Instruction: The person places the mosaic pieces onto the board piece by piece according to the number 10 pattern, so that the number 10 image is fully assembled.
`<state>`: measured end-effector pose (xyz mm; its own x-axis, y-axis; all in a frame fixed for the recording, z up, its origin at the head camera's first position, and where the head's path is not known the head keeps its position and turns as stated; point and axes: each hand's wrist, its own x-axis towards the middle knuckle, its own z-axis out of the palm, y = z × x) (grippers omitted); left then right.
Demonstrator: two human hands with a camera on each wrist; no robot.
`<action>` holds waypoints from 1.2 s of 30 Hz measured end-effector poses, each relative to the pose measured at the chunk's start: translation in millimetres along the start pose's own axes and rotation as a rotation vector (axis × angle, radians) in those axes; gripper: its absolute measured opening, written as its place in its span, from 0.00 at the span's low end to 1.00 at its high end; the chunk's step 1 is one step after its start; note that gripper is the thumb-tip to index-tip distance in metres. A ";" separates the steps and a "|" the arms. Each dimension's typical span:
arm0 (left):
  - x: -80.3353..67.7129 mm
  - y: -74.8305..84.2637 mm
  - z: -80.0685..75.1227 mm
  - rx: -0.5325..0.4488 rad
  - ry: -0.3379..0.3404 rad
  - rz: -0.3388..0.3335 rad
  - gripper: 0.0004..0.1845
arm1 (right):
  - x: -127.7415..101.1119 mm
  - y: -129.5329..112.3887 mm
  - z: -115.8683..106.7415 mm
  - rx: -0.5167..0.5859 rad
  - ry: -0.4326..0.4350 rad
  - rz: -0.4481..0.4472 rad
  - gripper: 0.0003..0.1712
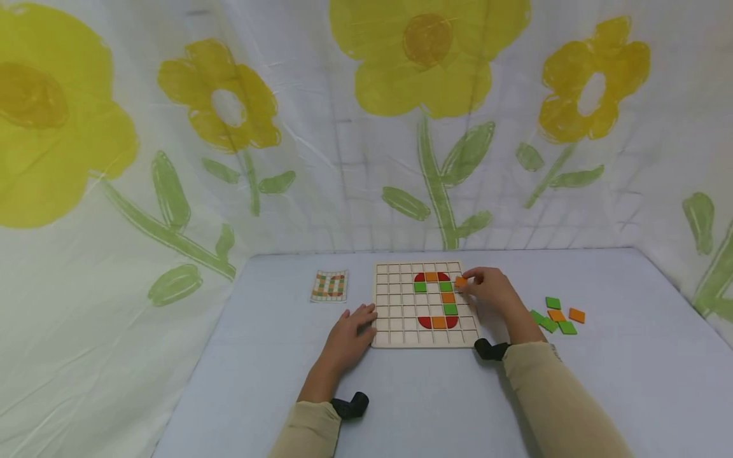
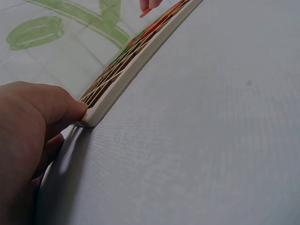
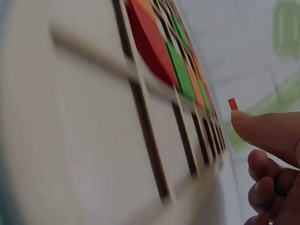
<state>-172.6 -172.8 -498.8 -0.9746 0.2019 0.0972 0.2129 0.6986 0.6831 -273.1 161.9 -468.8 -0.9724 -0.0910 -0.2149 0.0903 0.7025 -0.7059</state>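
Observation:
My right hand (image 1: 492,291) pinches an orange square tile (image 1: 460,281) between thumb and fingertips, above the upper right part of a wooden grid board (image 1: 395,318). In the right wrist view the tile (image 3: 233,104) stands out past the thumb tip. My left hand (image 1: 347,338) rests against the board's left edge, its thumb (image 2: 77,110) on the rim near the front corner. Red rounded pieces (image 1: 424,322), orange squares (image 1: 448,298) and green squares (image 1: 450,309) sit in the grid, forming part of a figure.
Several loose green tiles (image 1: 567,327) and orange tiles (image 1: 577,315) lie on the white table (image 1: 424,407) right of the board. A small card (image 1: 329,286) printed with a coloured grid pattern lies to the left. Behind the table hangs a flowered curtain (image 1: 309,191).

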 end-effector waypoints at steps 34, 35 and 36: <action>0.4 -3.0 1.6 -0.009 0.006 0.011 0.20 | -5.0 -51.1 58.7 -0.103 -0.099 -0.158 0.17; 0.5 -3.3 1.8 -0.009 0.007 0.014 0.20 | -4.6 -50.6 58.9 -0.104 -0.098 -0.154 0.17; 0.6 -3.7 2.1 -0.010 0.009 0.018 0.20 | -4.3 -50.1 59.1 -0.106 -0.096 -0.152 0.16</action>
<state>-173.8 -173.9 -502.8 -0.9712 0.2081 0.1157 0.2294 0.6878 0.6887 -260.7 85.3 -472.3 -0.9477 -0.2646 -0.1784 -0.0837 0.7456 -0.6611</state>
